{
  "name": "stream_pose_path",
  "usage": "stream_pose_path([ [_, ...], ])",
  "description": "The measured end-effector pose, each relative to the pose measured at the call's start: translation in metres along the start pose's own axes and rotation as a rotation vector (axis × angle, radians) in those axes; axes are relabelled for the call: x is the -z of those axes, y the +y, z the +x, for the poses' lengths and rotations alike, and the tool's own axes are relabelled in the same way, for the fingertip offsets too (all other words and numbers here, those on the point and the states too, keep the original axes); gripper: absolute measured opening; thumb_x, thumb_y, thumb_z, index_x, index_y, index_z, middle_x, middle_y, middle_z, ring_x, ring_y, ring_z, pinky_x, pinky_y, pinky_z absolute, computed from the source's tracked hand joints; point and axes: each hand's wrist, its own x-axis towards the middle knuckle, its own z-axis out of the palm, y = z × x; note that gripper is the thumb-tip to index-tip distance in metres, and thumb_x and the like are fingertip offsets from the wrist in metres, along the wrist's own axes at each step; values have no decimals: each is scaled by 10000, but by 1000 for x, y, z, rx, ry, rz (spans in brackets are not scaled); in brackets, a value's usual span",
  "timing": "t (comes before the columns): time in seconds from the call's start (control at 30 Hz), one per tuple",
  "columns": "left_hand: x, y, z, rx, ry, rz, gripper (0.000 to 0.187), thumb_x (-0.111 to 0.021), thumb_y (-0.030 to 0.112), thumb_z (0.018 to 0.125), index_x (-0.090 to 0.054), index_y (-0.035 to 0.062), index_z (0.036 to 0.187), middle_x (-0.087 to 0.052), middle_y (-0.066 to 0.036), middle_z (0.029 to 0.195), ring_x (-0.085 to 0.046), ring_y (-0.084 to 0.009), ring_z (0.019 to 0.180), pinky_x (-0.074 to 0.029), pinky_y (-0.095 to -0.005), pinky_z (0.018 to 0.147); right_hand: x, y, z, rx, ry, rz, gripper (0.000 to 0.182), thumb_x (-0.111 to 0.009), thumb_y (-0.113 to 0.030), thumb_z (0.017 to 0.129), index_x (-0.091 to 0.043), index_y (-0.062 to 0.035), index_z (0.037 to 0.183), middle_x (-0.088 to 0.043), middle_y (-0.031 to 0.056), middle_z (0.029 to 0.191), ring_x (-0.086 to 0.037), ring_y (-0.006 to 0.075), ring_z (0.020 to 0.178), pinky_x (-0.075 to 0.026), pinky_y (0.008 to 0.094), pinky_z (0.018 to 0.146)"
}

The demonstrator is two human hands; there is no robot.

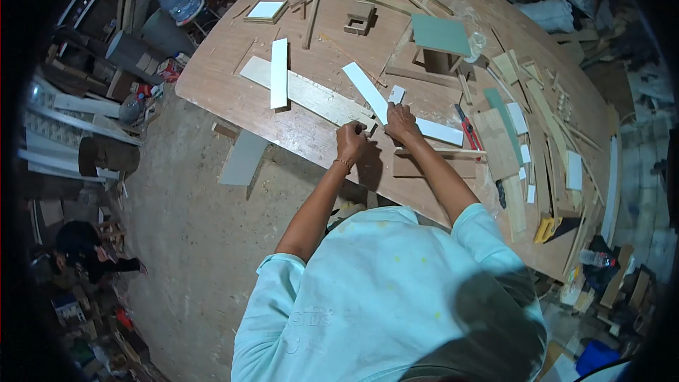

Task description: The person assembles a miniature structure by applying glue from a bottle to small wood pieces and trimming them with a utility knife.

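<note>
My left hand (351,141) is closed at the near edge of the table, by the end of a long pale wooden board (311,95). Its fingers are pinched together; whatever they hold is too small and dark to name. Close by on the right, my right hand (402,126) has its bent fingers gripping the near end of a white strip (364,89), which slants away to the left. A small white block (397,94) lies just beyond those fingers. Another white strip (440,131) extends to the right from beneath my right hand.
A white strip (279,74) crosses the pale board. Red-handled pliers (470,133) lie right of my hands. Farther back are a green-topped wooden piece (440,35) and a small square frame (359,19). A yellow-handled saw (548,229) sits at the right. Another person (85,249) is low at far left.
</note>
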Motion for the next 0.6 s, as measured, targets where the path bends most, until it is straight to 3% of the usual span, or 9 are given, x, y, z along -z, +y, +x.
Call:
stream_pose_path([
  [0.1,10,7,2,33,-58,-162,130,-593,6,666,-588,-60,778,-599,-119,623,-581,-130,533,-463,-250,491,0,1,-3,-45,30,-3,488,-571,-114,637,-391,34,1066,-488,220,998,-466,374,947,-421,437,781],
  [0.17,-2,-15,14,-49,-63,-191,110,-575,2,691,-586,-63,779,-600,-113,636,-579,-130,528,-463,-235,481,9,-7,-6,-62,38,-13,486,-566,-107,627,-395,35,1059,-496,222,987,-477,374,933,-428,430,769],
  [0.27,9,7,12,1,-165,-316,92,-541,10,720,-585,-60,759,-580,-80,609,-563,-116,515,-431,-215,446,10,-6,-4,-101,82,188,533,-630,-178,569,-438,6,1031,-555,208,911,-548,310,859,-444,379,735],
  [0.37,6,8,19,-19,-97,-362,120,-498,34,755,-582,-51,746,-565,-69,592,-538,-102,485,-407,-208,420,38,-20,-20,-201,79,445,542,-660,-237,565,-455,12,1001,-558,225,877,-549,324,846,-447,378,731],
  [0.43,2,9,23,70,-189,-601,165,-475,107,798,-566,-29,813,-529,-44,558,-513,-102,451,-383,-214,386,41,-19,-26,-151,227,402,569,-669,-232,558,-449,10,1024,-562,212,879,-546,336,849,-442,387,734],
  [0.5,10,18,25,109,-191,-559,243,-476,196,823,-547,-33,865,-516,-34,543,-513,-111,443,-393,-212,404,56,-35,-44,-179,280,423,617,-668,-202,554,-418,8,1077,-556,211,901,-540,341,851,-432,390,745],
  [0.57,5,12,36,93,-120,-510,307,-473,252,829,-545,-45,848,-560,-87,592,-499,-114,442,-374,-229,358,58,-45,-54,-173,428,495,662,-661,-177,561,-370,2,1129,-525,218,962,-514,352,885,-414,391,774],
  [0.6,21,40,26,132,-145,-507,358,-498,303,817,-525,-40,916,-568,-79,666,-507,-107,530,-405,-229,450,57,-51,-62,-154,460,494,664,-649,-168,576,-343,2,1140,-488,228,998,-485,359,916,-396,402,789],
])
